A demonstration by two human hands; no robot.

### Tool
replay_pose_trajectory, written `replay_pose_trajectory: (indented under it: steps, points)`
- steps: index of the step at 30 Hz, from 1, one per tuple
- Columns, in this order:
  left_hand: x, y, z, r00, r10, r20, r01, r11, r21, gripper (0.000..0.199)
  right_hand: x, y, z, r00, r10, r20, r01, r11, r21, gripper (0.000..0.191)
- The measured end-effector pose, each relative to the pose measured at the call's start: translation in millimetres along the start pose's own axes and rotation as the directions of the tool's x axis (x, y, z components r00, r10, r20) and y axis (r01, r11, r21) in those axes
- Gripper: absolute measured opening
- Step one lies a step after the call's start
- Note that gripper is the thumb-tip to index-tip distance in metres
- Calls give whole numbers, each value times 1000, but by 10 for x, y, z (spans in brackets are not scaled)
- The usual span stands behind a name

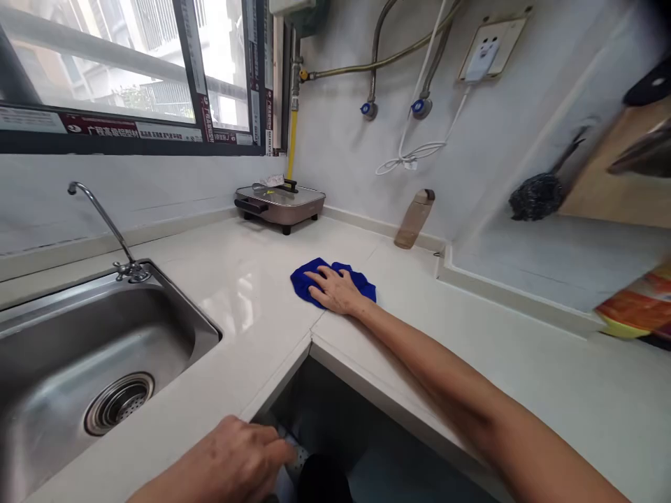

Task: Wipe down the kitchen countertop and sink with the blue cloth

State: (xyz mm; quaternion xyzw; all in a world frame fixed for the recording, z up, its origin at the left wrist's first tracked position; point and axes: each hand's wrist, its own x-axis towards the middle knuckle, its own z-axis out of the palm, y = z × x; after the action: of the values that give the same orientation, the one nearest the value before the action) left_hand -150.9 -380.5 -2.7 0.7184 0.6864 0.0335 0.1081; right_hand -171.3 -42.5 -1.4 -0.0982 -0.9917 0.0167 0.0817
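A blue cloth [361, 281] lies bunched on the white countertop [272, 279], close to the inner corner of the counter. My right hand [335, 290] presses flat on it with the fingers spread, and the arm reaches in from the lower right. Near the counter's front edge at the bottom, my left hand [238, 457] has its fingers curled in; what they hold, if anything, is hidden.
A steel sink [172, 342] with a faucet [107, 223] is at the left. An electric pan [283, 202] stands in the back corner, and a brown bottle [415, 220] leans by the wall. Hoses, a plugged cable and a black scrubber [537, 197] hang at the right.
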Motion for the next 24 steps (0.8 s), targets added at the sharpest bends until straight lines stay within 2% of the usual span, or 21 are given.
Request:
replay_pose_trajectory:
  steps: [4,9,13,17,21,24]
  points:
    - [-35,-15,23,998,50,-44,-49,999,22,29,-477,-238,-86,993,-118,17,117,993,20,54]
    - [-75,-15,12,993,88,-73,-82,993,82,32,-1183,-292,-189,990,-142,-11,143,989,37,52]
    - [-83,13,-15,994,93,-58,-84,987,139,32,-1855,-193,-285,992,-119,-31,121,991,63,51]
    - [-67,-8,48,994,101,-38,-89,970,228,28,-2610,-40,-428,998,-70,-6,70,992,100,51]
    - [-62,-25,92,996,93,-17,-84,953,290,27,-3397,147,-538,998,46,45,-50,995,85,53]
    - [-68,-12,81,996,84,-14,-76,948,309,28,-3976,333,-544,988,145,49,-147,988,42,56]
